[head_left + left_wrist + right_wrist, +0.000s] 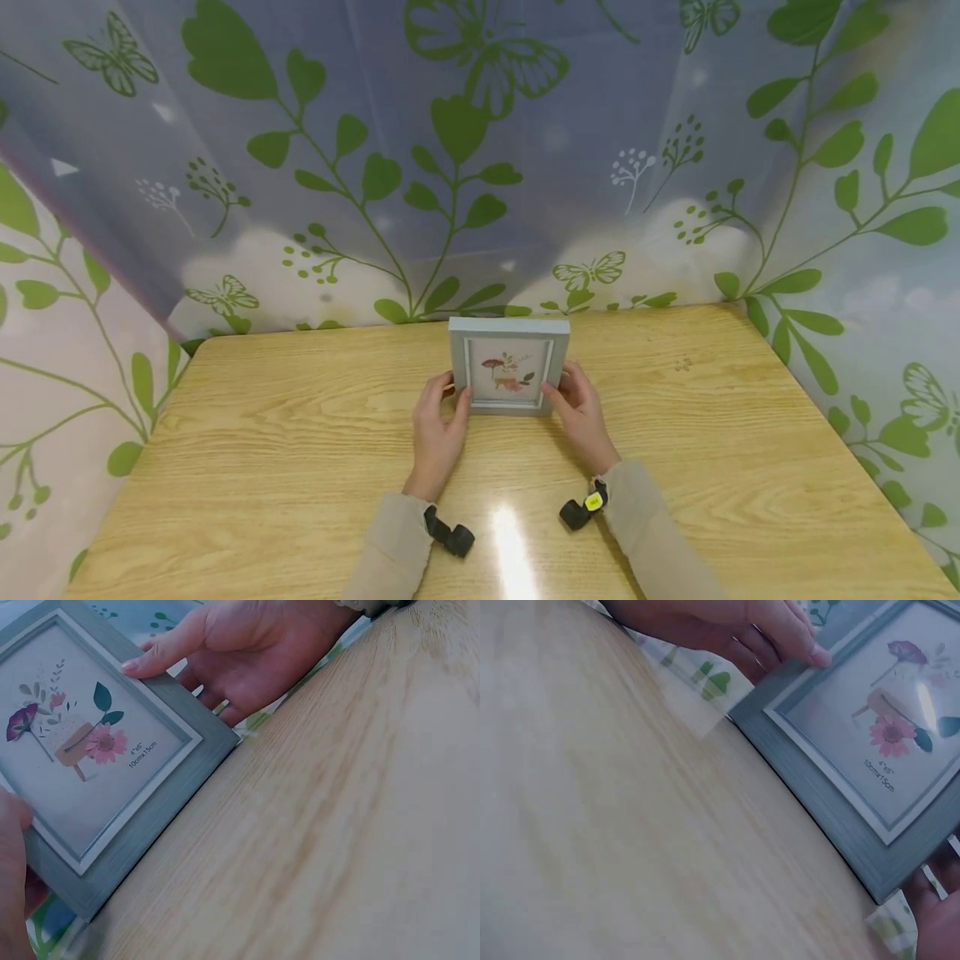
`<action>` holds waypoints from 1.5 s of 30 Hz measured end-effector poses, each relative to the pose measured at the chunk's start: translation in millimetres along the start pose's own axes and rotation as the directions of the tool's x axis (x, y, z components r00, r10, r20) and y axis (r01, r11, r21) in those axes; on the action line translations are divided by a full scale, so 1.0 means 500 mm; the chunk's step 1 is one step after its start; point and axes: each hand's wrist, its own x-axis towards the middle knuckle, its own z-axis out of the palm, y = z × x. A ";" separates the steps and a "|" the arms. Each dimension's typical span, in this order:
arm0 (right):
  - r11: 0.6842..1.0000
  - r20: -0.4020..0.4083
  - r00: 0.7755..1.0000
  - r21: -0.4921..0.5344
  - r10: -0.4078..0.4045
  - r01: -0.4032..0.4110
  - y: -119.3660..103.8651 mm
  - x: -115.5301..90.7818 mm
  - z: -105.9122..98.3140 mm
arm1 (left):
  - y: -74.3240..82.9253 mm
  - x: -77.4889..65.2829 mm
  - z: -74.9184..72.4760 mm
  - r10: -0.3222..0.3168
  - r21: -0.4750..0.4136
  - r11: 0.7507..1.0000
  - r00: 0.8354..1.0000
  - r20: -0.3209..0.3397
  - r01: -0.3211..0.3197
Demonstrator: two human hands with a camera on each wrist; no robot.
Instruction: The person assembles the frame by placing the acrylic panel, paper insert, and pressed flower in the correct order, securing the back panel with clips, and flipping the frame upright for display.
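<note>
A grey-blue picture frame (561, 354) stands upright near the back of the table, its front turned toward me. Behind its clear front lies a print of flowers, with "4"x6" 10cmx15cm" legible in the left wrist view. My left hand (437, 433) grips the frame's left side, thumb on the front border and fingers round behind. On the opposite side my right hand (585, 421) holds it the same way, low near the corner. The frame's bottom edge (154, 817) runs along the tabletop. Its back is hidden.
The wooden table (300, 467) carries a bright light reflection at its front middle. A small mark (682, 364) shows at the back right. Leaf-and-butterfly printed cloth (600, 167) hangs behind and at both sides. Black wrist cameras (459, 540) are strapped over the beige sleeves (393, 542).
</note>
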 end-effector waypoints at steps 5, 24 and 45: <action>1.000 0.022 1.000 -0.023 -0.010 0.010 -0.042 -0.020 0.016 | 0.001 0.000 0.000 -0.009 0.010 1.000 1.000 -0.007 0.009; 0.906 -0.102 0.956 -0.362 -0.274 0.221 -0.086 -0.065 0.043 | -0.003 0.008 0.016 0.027 0.053 0.998 0.995 0.091 -0.032; 0.753 0.014 0.832 -0.419 -0.554 0.508 -0.033 -0.114 0.136 | -0.060 0.063 0.044 -0.115 -0.129 0.975 0.909 0.400 0.181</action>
